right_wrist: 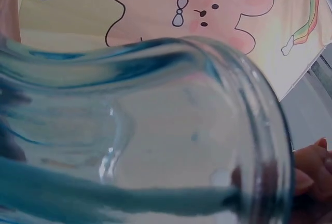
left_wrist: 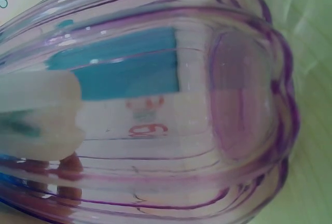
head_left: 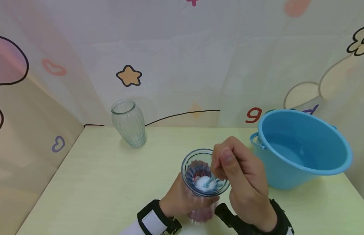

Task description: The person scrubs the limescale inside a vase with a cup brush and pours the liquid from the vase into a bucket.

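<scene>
A ribbed glass vase (head_left: pixel 203 187) with a purple tint stands near the table's front edge. My left hand (head_left: pixel 177 199) grips its body from the left, fingers wrapped round the far side. My right hand (head_left: pixel 229 166) is over the mouth and pinches the thin blue handle (head_left: pixel 211 180) of a brush whose white sponge head (head_left: pixel 201 183) is down inside the vase. The left wrist view is filled by the vase wall (left_wrist: pixel 207 130), with the white sponge (left_wrist: pixel 41 115) behind the glass. The right wrist view shows the vase rim (right_wrist: pixel 259 130) and the blue handle (right_wrist: pixel 104 198) close up.
A second, clear ribbed vase (head_left: pixel 129 124) stands at the back left of the pale green table (head_left: pixel 96 182). A blue bucket (head_left: pixel 302 147) holding a little water sits just right of my right hand. Patterned walls close the back and left sides.
</scene>
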